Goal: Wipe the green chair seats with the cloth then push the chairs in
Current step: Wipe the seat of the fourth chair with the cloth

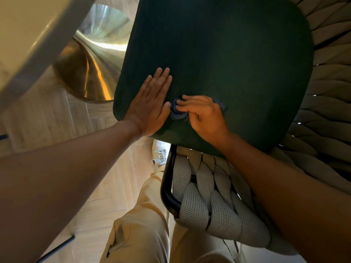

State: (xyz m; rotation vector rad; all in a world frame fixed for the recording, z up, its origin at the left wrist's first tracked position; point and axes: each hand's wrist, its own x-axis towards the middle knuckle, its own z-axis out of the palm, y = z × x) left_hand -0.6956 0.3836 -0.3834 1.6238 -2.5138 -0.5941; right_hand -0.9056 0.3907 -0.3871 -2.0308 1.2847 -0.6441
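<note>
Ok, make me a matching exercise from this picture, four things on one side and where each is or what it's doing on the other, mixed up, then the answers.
Things:
1. left hand
2. right hand
3. crumpled dark blue cloth
4. shiny gold metal table base

States:
A. standing on the wooden floor, left of the seat
B. lying flat on the dark green chair seat
C. bunched under curled fingers
D. gripping the cloth

Pairs: 1-B, 2-D, 3-C, 4-A

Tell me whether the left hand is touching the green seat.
Touching. The head view shows the left hand lying flat, fingers straight, on the green seat beside the cloth.
</note>
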